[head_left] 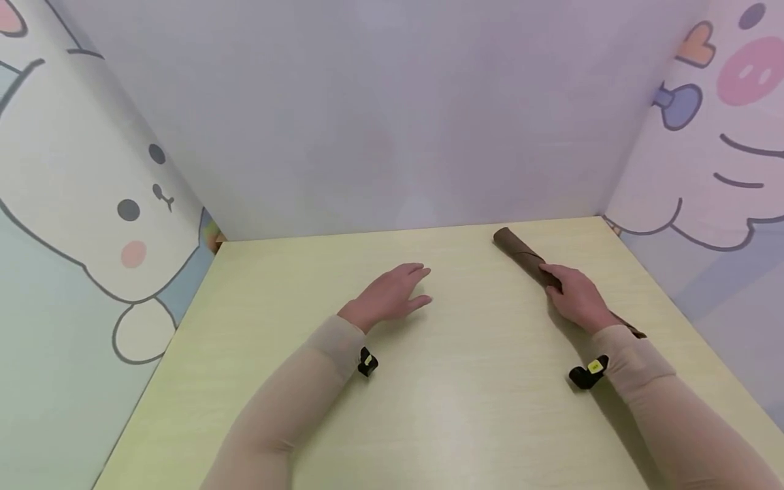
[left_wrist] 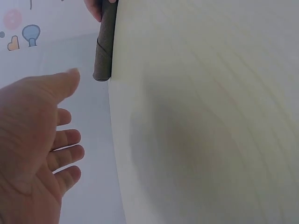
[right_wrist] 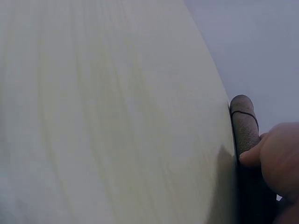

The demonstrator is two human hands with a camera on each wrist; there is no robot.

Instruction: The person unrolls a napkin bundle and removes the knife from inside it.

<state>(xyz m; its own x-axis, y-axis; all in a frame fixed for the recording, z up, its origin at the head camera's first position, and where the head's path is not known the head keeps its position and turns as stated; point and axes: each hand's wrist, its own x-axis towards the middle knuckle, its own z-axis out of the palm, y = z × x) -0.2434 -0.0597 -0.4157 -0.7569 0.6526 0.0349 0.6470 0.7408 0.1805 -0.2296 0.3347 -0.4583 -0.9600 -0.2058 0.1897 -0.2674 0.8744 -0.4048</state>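
Observation:
A dark brown rolled-up mat (head_left: 519, 252) lies slantwise on the right part of the table, one end toward the back wall. A thin line, a cord or an edge, crosses the roll (right_wrist: 245, 126) near that end in the right wrist view. My right hand (head_left: 578, 297) grips it around the middle, thumb on the near side and fingers over the top; palm and forearm hide part of its length. My left hand (head_left: 390, 296) hovers over the middle of the table, fingers loosely extended and thumb apart, holding nothing. In the left wrist view, this hand (left_wrist: 30, 140) is well apart from the roll.
The pale wood-grain table (head_left: 441, 395) meets a plain light wall (head_left: 380, 122) at the back. Side panels with cartoon figures stand at the left (head_left: 79, 170) and right (head_left: 729, 150). A small black camera (head_left: 367, 362) is worn on each wrist.

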